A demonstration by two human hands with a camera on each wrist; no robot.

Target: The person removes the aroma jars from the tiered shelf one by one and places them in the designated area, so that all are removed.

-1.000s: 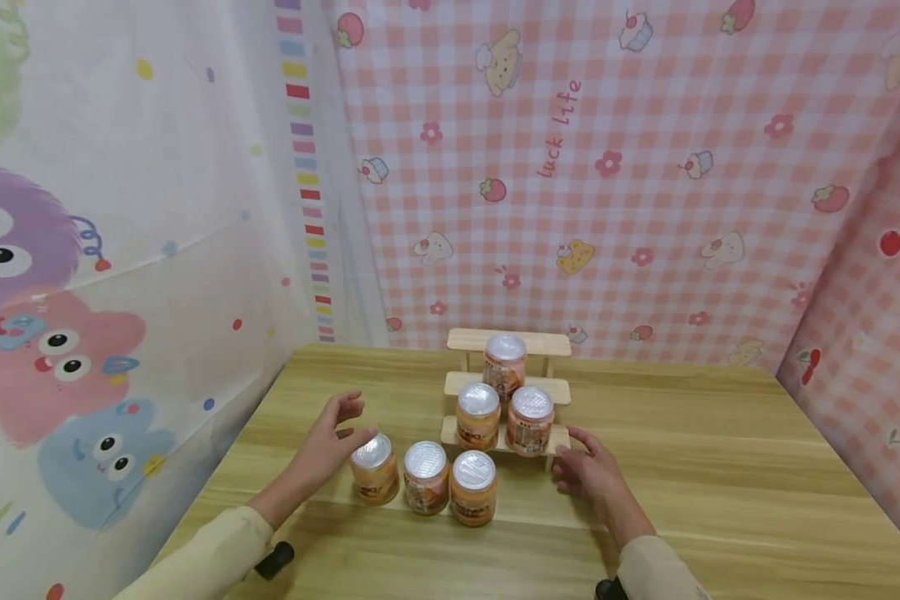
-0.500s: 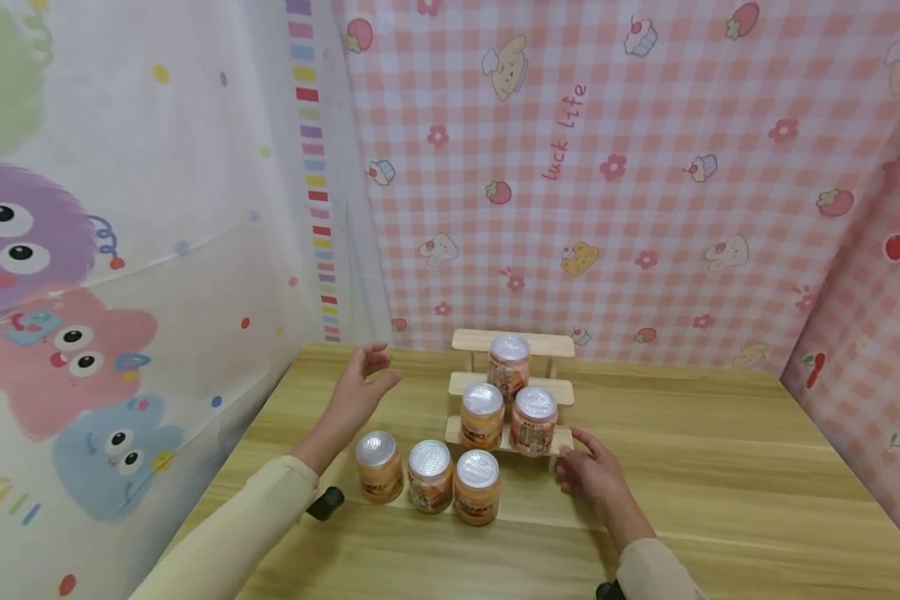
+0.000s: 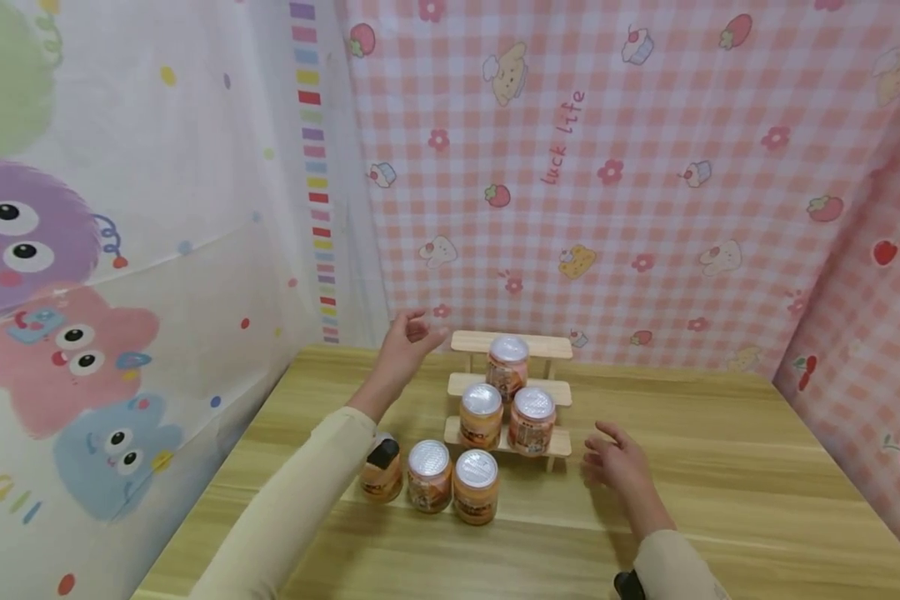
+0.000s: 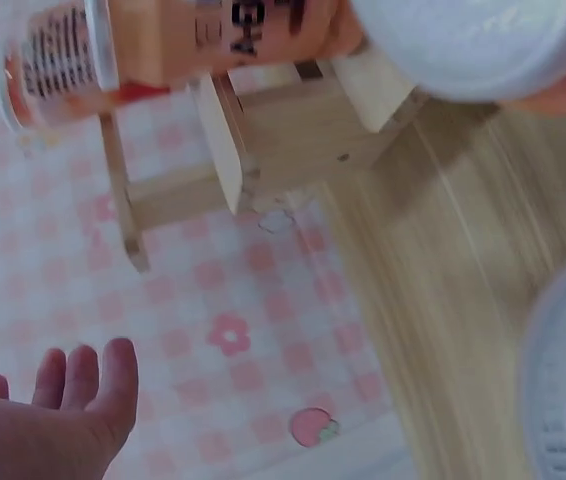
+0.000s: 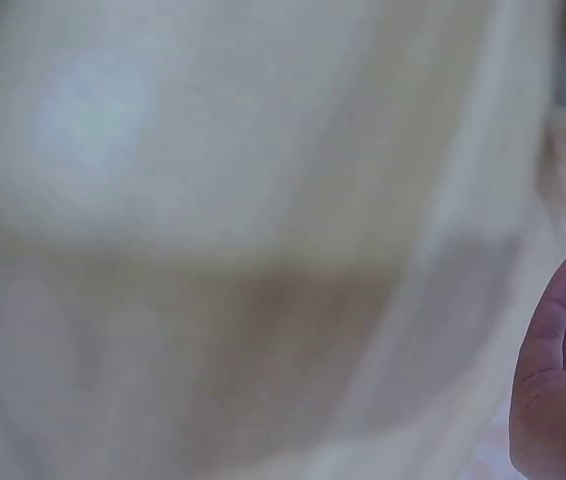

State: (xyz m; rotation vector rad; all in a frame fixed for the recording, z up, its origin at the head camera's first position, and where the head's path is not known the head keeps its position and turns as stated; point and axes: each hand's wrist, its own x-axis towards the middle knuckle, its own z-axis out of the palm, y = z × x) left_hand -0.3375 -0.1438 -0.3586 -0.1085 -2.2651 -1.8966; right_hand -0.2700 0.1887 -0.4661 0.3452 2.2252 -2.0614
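A small three-tier wooden rack (image 3: 461, 429) carries three orange canned-food jars with silver lids. One jar (image 3: 508, 367) stands on the middle step, and a left jar (image 3: 482, 417) and a right jar (image 3: 532, 422) stand on the lowest. My left hand (image 3: 403, 357) hovers left of the top step with fingers loosely bent, holding nothing; the left wrist view shows that hand (image 4: 63, 420) apart from the rack (image 4: 293, 140). To the rack's right, my right hand (image 3: 624, 468) is held just away from it, fingers relaxed. In the right wrist view the hand (image 5: 563, 390) shows only partly.
Three more jars stand in a row on the wooden table in front of the rack: a left one (image 3: 381, 482) partly behind my left wrist, a middle one (image 3: 429, 477) and a right one (image 3: 476, 487). A pink checked curtain (image 3: 615, 208) hangs behind the table. Pale cloth blurs the right wrist view.
My left hand has risen from beside the leftmost table jar, moving forward and right towards the rack's top step. My right hand has left the rack's lower right end and shifted right.
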